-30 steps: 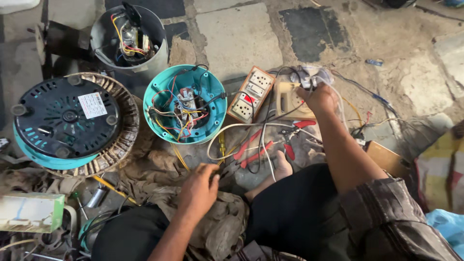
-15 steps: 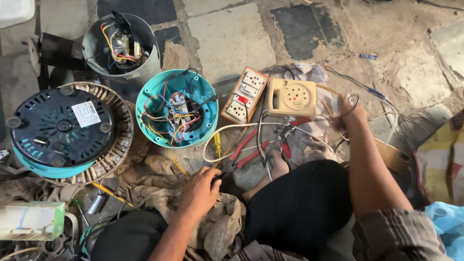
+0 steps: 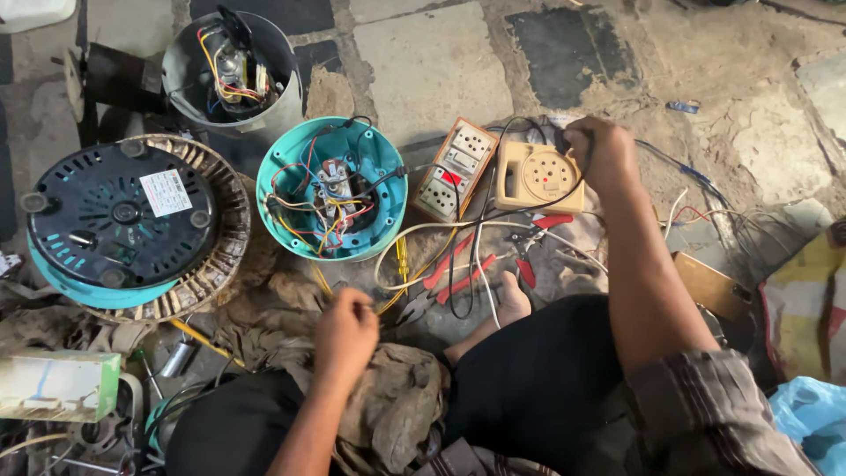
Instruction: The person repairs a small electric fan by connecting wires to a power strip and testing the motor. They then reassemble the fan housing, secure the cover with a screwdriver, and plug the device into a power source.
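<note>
Since half a second ago our right hand (image 3: pixel 602 155) has moved from the loose wires at the right up to the beige socket box (image 3: pixel 539 177), and now it closes over a dark plug at the box's upper right corner, the black cord (image 3: pixel 493 211) looping down from there. That box is smooth, squarish plastic with a round face of pin holes, lying flat on the stone floor (image 3: pixel 423 53). Touching its left side lies the orange switchboard (image 3: pixel 455 169), a long rectangle with white sockets and a red switch, its long axis tilted from lower left to upper right.

Our left hand (image 3: pixel 345 335) is curled shut, pinching thin yellow wires (image 3: pixel 388 304) just above a crumpled brown rag (image 3: pixel 397 405). Between the hands lie red-handled pliers (image 3: pixel 445 282) and a yellow screwdriver (image 3: pixel 401 257).

Further left sits the open teal housing (image 3: pixel 330 189), a round bowl full of tangled coloured wires. Beyond it the black ribbed base (image 3: pixel 119 220) carries a white rectangular label near its middle and rests on a ring of coiled windings. Up by the floor's far edge stands a grey metal canister (image 3: pixel 233 75). At the near left corner lies a worn green and white carton (image 3: pixel 57 385).
</note>
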